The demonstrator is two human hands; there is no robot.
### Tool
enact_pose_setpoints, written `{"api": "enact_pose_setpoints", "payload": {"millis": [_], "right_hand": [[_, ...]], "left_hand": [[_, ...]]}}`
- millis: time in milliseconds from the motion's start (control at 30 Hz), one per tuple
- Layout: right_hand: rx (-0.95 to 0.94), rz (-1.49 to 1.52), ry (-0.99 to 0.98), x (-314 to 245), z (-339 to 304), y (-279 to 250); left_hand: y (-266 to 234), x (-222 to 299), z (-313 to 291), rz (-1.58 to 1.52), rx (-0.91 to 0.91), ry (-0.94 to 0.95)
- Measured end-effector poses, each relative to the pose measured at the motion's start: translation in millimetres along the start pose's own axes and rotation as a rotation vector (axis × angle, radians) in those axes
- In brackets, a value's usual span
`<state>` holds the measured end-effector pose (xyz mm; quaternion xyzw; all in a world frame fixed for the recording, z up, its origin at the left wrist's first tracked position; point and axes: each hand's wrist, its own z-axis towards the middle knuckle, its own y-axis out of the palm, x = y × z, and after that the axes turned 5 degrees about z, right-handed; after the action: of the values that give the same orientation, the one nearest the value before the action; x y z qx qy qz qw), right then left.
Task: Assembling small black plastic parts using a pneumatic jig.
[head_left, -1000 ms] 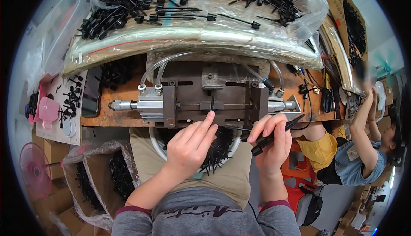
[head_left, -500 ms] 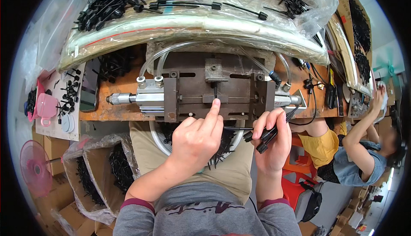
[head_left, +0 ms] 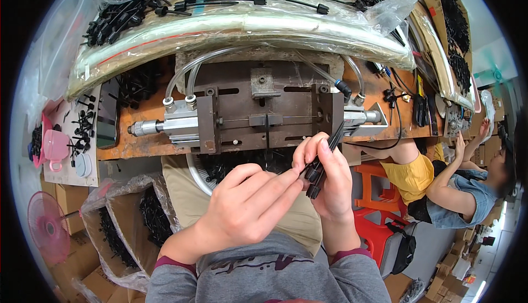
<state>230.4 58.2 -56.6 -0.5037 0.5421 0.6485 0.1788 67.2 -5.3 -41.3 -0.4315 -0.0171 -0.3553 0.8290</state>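
Note:
My right hand point(head_left: 334, 185) is closed round a bundle of thin black plastic stems with ribbed knobs point(head_left: 314, 175), their thin ends pointing up past the fingers. My left hand point(head_left: 247, 201) meets it at the fingertips, pinching a black stem beside the bundle; the fingers partly hide this stem. Just beyond both hands stands a dark metal clamping fixture point(head_left: 242, 77) with a silver cylinder point(head_left: 181, 126) on its left and another on its right. A dark upright line, seemingly a stem, shows at the fixture's small centre block point(head_left: 257, 120).
A plastic-lined tray point(head_left: 242, 28) of black stems spans the far side. Clear air hoses point(head_left: 190, 72) arch over the fixture. Lined boxes point(head_left: 129, 215) stand lower left, near a pink fan point(head_left: 48, 227). At right, a person in yellow shorts point(head_left: 412, 174) sits by red stools point(head_left: 374, 226).
My left hand has drawn back from the fixture's centre, where its index finger pointed, and joined my right hand. The right hand's bundle has tipped more upright. The view has shifted slightly.

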Motion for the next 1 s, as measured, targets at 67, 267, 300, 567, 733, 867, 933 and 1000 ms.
{"api": "enact_pose_setpoints", "payload": {"millis": [67, 267, 300, 567, 733, 867, 933, 1000], "right_hand": [[0.082, -0.022, 0.089, -5, -1, 8], [-0.038, -0.008, 0.034, 9, -4, -4], [-0.031, -0.002, 0.07, 6, -4, -3], [0.052, 0.022, -0.051, -2, -10, -13], [0.084, -0.117, -0.038, -6, -13, -14], [0.071, -0.15, -0.022, -5, -16, -15], [0.071, -0.118, -0.009, -2, -16, -17], [0.068, -0.095, -0.008, 1, -16, -18]], "left_hand": [[2, -4, -3, -0.046, 0.008, -0.017], [5, -5, -6, -0.085, -0.024, -0.009], [3, -6, -6, -0.123, -0.021, -0.028], [14, -21, -12, 0.008, 0.025, -0.257], [28, -29, -10, 0.214, -0.046, -0.201], [25, -27, -6, 0.263, -0.094, -0.209], [28, -24, -6, 0.322, -0.092, -0.21], [30, -23, -7, 0.361, -0.092, -0.21]]}}
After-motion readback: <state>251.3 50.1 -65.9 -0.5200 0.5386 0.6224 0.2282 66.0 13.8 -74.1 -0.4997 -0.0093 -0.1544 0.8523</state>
